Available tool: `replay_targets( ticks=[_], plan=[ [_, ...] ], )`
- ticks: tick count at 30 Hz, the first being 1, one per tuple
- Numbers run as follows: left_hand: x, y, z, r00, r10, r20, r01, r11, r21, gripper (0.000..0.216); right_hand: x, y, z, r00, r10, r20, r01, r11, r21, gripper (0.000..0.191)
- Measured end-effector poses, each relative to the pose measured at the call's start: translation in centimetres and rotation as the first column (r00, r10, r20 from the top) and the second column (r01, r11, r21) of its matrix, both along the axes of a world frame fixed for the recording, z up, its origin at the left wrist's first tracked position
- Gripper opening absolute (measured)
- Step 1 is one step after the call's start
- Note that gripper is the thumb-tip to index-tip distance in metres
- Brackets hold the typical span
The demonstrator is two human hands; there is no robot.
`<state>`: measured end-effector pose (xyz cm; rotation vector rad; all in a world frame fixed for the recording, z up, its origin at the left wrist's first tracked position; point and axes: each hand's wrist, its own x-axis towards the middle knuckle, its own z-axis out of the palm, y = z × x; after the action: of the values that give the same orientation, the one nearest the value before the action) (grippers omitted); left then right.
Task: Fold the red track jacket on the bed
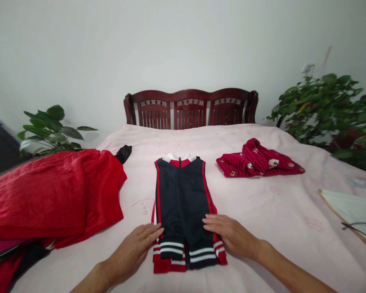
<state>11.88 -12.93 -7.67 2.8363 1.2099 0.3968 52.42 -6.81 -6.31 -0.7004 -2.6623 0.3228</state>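
A navy and red jacket (190, 191) lies on the bed in front of me, its sleeves folded inward side by side over the body. The white collar (173, 156) points away from me, and the striped cuffs (203, 255) lie near the red hem. My left hand (137, 246) rests along the jacket's left edge just above a cuff, fingers stretched out. On the opposite edge, my right hand (228, 232) lies flat with its fingertips on the right sleeve. Neither hand grips the cloth.
A red quilted garment (64, 191) is heaped on the left over darker clothes. Folded magenta striped clothing (259, 160) lies at the right. A pale flat board (354, 211) with a black cord sits near the right edge. Beyond stands a wooden headboard (190, 97), with plants either side.
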Motion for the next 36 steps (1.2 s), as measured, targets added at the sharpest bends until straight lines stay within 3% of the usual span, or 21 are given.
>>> replay_targets(
  ticks=[5,11,16,20,25,36],
  plan=[
    [-1.9,2.0,-0.6,0.995,0.104,-0.010,-0.101,0.982,0.159,0.065,1.6,0.4,0.0,0.997,-0.044,0.062,0.037,0.993,0.110,0.065],
    [-0.2,6.5,-0.9,0.992,-0.026,-0.123,0.050,0.978,0.201,0.060,-0.1,2.8,-0.7,0.986,0.009,0.164,-0.053,0.963,0.265,0.057],
    [1.2,8.9,-1.4,0.995,-0.095,0.011,0.091,0.977,0.191,0.053,-2.3,5.1,-1.5,0.999,0.012,0.053,-0.029,0.947,0.321,0.043],
    [1.3,9.2,-1.3,0.993,-0.070,0.094,0.057,0.989,0.136,0.044,-2.7,5.4,-1.0,0.999,0.044,0.019,-0.047,0.963,0.264,0.047],
    [0.5,8.5,-0.8,0.988,-0.115,0.103,0.101,0.985,0.138,0.039,-1.8,4.1,-0.3,0.996,0.092,-0.003,-0.090,0.976,0.200,0.042],
    [0.4,7.8,-0.5,0.988,-0.119,0.094,0.112,0.990,0.081,0.040,-1.3,4.1,-1.7,0.989,0.139,-0.040,-0.132,0.980,0.151,0.044]
  ],
)
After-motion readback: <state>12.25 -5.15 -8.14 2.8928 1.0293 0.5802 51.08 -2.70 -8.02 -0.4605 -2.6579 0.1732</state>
